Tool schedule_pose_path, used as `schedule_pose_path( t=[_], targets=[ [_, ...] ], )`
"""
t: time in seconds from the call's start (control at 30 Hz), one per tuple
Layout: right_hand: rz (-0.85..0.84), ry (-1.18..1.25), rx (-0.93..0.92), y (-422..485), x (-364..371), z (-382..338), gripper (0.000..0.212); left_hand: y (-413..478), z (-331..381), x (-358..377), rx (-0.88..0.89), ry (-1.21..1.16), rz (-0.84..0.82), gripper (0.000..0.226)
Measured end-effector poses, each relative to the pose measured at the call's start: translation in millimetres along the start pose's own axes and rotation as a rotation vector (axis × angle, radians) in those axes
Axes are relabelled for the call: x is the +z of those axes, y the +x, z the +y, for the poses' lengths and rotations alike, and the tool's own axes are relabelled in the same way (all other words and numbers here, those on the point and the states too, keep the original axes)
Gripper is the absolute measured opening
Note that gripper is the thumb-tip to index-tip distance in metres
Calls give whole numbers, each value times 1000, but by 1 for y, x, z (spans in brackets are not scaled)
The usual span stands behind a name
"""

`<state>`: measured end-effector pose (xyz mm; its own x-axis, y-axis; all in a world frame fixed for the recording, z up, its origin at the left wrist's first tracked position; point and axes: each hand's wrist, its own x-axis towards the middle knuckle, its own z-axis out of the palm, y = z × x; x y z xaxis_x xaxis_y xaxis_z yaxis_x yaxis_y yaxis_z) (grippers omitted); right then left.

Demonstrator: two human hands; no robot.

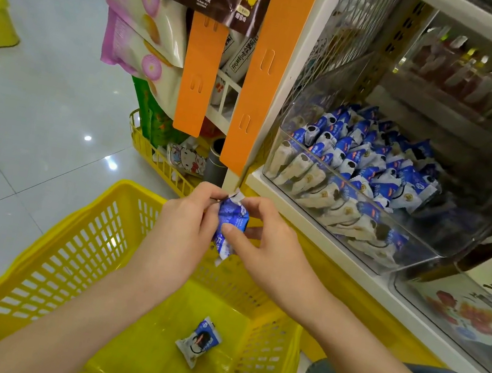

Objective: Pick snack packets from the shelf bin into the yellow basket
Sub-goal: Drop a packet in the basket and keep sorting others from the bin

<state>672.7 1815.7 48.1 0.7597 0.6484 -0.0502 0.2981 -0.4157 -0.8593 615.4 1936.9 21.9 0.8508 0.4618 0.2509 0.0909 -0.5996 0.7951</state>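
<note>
Bright, even overhead store light; lamps glare as white spots on glossy floor [59, 90]. Wide-angle lens bends lines at frame edges. Upper shelf [479, 30] dim & soft; reflections streak clear shelf bin [442, 251]. Shadows faint.

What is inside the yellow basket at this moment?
One blue-and-white snack packet lies on the yellow basket floor. Both forearms cover parts of the floor, so anything beneath them cannot be seen.

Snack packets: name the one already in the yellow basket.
The lone packet on the basket floor; the held packet is in midair, the rest fill the shelf bin.
</note>
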Motion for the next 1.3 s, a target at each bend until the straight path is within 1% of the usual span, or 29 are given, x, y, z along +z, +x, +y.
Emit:
schedule_pose_path(
  t=[0.1, 0.2, 0.27, 0.33, 0.37, 0.47, 0.53, 0.57, 0.63, 0.7, 0.77, 0.8, 0.87, 0.9, 0.97, 1.03, 1.1, 1.2, 1.23, 1.3],
  targets=[
    [-2, 48, 24, 3, -4, -1, 23, 1, 0, -2, -18, -43, -12, 21],
    [-35, 171, 82, 3, -5, -3, 22, -1, 0, -4, -47, -97, -26, 21],
    [-39, 240, 109, 3, -5, -3, 22, 0, 1, -4, -90, -174, -39, 21],
    [-19, 252, 103, 3, -7, -3, 25, 3, 4, -5, -184, -344, -90, 22],
    [-11, 212, 87, 4, -9, -2, 29, 5, 6, -5, -247, -452, -136, 22],
    [-54, 55, 35, 2, -10, 0, 53, 3, 12, -7, -447, -782, -340, 17],
    [-101, 3, -18, -1, -10, 0, 63, 0, 14, -7, -457, -806, -408, 36],
    [-116, -2, -37, -1, -10, 0, 63, -1, 15, -8, -454, -783, -393, 37],
    [-117, 51, -45, -2, -14, -2, 58, 2, 15, -9, -487, -764, -324, 32],
    [-55, 124, -23, -1, -18, -3, 53, 5, 14, -10, -501, -759, -331, 32],
    [31, 167, 0, 0, -24, -2, 46, 7, 14, -10, -453, -723, -394, 36],
    [60, 182, 0, 1, -26, -2, 39, 7, 15, -10, -407, -716, -429, 38],
    [83, 209, -16, 1, -32, -1, 24, 5, 18, -7, -313, -725, -487, 41],
    [89, 222, -17, 1, -35, 1, 23, 5, 19, -4, -283, -721, -497, 41],
    [92, 215, -6, 0, -41, 5, 25, 5, 20, 1, -241, -668, -460, 36],
    [71, 183, 4, -4, -45, 8, 28, 7, 20, 5, -206, -541, -389, 30],
    [70, 168, 25, -9, -48, 9, 28, 8, 23, 8, -164, -404, -352, 27],
    [173, 100, 8, -12, -60, 0, 21, 10, 37, 10, -3, -269, -307, 18],
    [211, 79, -8, -12, -68, -5, 15, 14, 45, 11, 56, -262, -297, 18],
    [297, 49, -43, -11, -89, -16, 12, 26, 60, 12, 128, -249, -278, 24]
  ],
)
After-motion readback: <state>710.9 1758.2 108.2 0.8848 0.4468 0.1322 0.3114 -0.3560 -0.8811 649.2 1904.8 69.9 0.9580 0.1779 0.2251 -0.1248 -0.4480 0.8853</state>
